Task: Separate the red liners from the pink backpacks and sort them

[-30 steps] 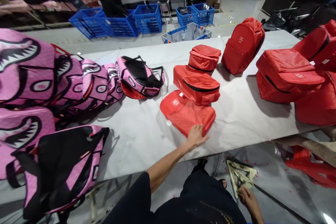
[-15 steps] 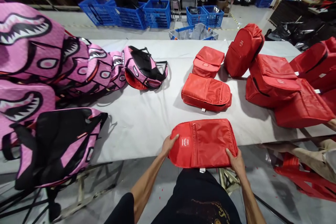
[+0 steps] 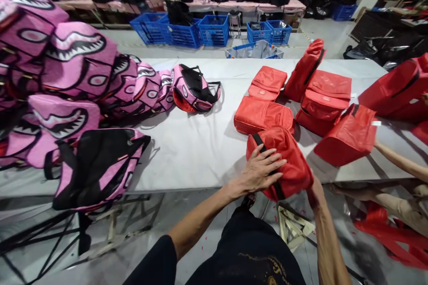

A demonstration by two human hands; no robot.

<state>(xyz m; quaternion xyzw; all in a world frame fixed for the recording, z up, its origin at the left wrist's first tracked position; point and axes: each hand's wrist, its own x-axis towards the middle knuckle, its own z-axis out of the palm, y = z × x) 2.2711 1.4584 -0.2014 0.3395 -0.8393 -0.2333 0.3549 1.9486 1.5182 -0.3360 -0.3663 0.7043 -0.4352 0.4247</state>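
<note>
A red backpack point(image 3: 287, 160) with a black zipper is lifted on edge at the near side of the long grey table point(image 3: 207, 142). My left hand point(image 3: 262, 169) lies spread flat on its top face. My right hand point(image 3: 314, 191) is under its lower right corner, mostly hidden by the bag. Just behind it a flat red backpack point(image 3: 262, 116) lies on the table, and a smaller red bag point(image 3: 267, 82) sits farther back.
Pink shark-mouth backpacks point(image 3: 67, 80) are piled on the left, one with black straps point(image 3: 96, 164) overhanging the near edge. More red backpacks point(image 3: 324, 98) crowd the right. Another person's arm point(image 3: 397, 162) reaches in from the right. Blue crates point(image 3: 200, 31) stand beyond the table.
The red backpack lay flat with a hand at each end; now it is tipped up on edge, my left hand on top, my right beneath. The view shifted left.
</note>
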